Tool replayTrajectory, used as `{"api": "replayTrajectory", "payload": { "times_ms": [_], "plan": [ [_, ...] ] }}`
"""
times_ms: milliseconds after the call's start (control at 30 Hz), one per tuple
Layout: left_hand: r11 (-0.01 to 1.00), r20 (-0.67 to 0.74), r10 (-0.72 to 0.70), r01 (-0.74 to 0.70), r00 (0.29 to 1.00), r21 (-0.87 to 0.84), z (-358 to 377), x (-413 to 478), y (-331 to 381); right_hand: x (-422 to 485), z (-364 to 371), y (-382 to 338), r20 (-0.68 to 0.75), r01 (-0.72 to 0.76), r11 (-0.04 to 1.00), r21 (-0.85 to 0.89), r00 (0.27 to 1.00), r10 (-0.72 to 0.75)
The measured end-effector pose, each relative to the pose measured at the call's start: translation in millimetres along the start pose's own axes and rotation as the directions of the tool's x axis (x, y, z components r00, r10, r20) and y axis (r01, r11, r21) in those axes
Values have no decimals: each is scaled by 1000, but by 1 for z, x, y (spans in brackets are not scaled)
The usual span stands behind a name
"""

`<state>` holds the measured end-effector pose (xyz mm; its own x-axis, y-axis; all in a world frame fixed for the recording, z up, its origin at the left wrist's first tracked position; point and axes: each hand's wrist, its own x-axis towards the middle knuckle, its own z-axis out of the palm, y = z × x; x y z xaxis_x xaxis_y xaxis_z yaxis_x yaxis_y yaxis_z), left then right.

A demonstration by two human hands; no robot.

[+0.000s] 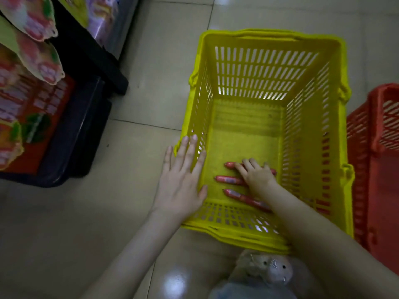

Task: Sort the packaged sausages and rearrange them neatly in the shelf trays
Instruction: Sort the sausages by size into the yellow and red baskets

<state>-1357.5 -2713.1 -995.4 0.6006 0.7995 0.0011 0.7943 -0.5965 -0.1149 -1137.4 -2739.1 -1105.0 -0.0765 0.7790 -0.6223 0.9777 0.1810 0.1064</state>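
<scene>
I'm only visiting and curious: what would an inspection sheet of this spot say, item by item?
Surface: glossy tiled floor.
Job's things: three red sausages lie on the bottom of the yellow basket, at its near end.
Clutter: pale shiny object at the bottom edge, too blurred to identify.
Hands: left hand flat on the basket's left rim; right hand inside, resting on the sausages, grip unclear.
Cables: nothing seen.
Surroundings: red basket right of the yellow one; dark tray with colourful packets at left.
</scene>
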Motion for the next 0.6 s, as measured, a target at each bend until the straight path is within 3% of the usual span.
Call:
{"api": "replayTrajectory", "payload": {
  "times_ms": [167, 300, 600],
  "plan": [
    [1000, 16, -27, 27, 1000, 13, 2, 0, 0, 5, 4, -4, 44, 18, 1000, 7, 999, -19],
    [999, 20, -46, 45, 999, 18, 3, -1, 1, -2, 10, -12, 279, 203, 973, 109, 933, -226],
    [999, 42, -38, 37, 998, 16, 3, -3, 0, -13, -13, -19, 270, 332, 919, 210, 884, -381]
  ]
}}
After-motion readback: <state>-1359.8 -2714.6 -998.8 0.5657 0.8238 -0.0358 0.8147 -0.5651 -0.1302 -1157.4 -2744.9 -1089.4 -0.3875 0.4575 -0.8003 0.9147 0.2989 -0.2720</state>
